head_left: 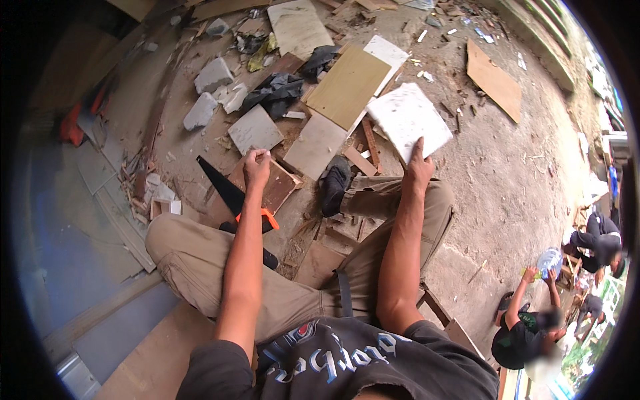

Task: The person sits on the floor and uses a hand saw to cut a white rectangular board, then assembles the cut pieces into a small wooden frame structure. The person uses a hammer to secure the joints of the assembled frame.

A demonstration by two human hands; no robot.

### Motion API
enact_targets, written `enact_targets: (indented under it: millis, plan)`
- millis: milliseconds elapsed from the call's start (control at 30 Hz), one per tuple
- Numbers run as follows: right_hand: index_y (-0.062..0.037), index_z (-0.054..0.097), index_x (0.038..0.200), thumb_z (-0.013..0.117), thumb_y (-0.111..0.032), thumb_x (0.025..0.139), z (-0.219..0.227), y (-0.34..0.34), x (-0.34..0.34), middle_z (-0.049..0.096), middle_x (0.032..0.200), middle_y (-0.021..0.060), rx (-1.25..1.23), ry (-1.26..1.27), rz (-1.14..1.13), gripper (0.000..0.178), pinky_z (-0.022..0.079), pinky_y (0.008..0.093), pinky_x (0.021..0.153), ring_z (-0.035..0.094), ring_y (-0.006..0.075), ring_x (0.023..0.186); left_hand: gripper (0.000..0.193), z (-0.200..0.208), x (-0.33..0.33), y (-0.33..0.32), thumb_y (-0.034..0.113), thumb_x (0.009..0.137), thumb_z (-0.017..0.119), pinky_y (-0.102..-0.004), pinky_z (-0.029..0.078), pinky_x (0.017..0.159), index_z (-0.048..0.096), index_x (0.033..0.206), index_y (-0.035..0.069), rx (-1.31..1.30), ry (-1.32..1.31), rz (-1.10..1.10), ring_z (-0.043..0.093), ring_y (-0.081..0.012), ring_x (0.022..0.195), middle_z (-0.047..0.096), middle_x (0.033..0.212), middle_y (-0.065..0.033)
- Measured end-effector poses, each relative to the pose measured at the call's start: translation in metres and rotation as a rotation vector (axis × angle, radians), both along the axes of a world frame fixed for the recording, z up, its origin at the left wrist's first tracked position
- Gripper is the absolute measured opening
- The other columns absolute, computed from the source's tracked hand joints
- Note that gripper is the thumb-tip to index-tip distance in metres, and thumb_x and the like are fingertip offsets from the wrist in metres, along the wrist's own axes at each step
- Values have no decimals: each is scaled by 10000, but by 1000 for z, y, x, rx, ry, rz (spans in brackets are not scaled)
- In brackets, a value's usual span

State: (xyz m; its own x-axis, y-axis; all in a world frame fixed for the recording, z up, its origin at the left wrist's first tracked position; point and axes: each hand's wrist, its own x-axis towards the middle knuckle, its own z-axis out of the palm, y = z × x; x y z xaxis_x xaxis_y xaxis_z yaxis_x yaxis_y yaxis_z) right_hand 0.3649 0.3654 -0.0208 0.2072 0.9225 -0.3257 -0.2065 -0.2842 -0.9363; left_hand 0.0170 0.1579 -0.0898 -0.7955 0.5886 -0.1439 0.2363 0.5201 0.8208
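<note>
Head view: your right hand (417, 170) is pinching a white board (403, 113) at half past one, handling seemingly midway, release remaining. Your left hand (257, 168), ten o'clock, is curling nearly closed, contents unclear.

White board (408, 115), matt face with dark specks; saw blade (222, 185), dark matt metal; saw handle (269, 219), smooth orange plastic; yellowish board (350, 83), smooth, wood-like; black sheet (275, 92), crinkled, seems plastic; trousers (183, 243), matt cloth; ground (497, 193), rough, dusty.

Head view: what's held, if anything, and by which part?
The right hand holds a white board by its near edge; left hand, cannot tell.
</note>
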Motion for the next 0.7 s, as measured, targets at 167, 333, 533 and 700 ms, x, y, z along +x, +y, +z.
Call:
enact_targets:
  millis: [167,333,533,700]
  plan:
    - [-6,570,1224,706,-401,916,-27,-5,-23,652,1158,52,-188,445,1,519,535,406,870,622,194,1083,589,-16,1,-56,391,818,743,-422,429,1026,550,1286,92,-455,474,147,545,-329,1221,518,1384,-189]
    - [-27,581,1103,678,-342,946,-23,-15,-70,675,1025,66,-100,471,182,365,618,343,647,696,178,814,790,-49,-4,-115,461,811,748,-457,435,1051,407,1383,35,-903,29,652,519,-381,1250,480,1397,-213]
    - [-25,611,1122,652,-291,973,-37,-36,-97,674,958,27,-121,321,473,307,539,259,612,645,104,768,818,-65,2,-126,444,797,779,-484,464,1012,418,1348,-41,-846,-54,555,538,-392,1226,518,1339,-238]
    - [-17,615,1119,657,-279,973,-50,-45,-116,668,960,19,-131,252,511,302,510,243,640,627,89,795,483,-79,-17,-144,322,844,771,-409,498,869,560,1121,-14,-372,-109,659,610,-246,997,621,1013,-134]
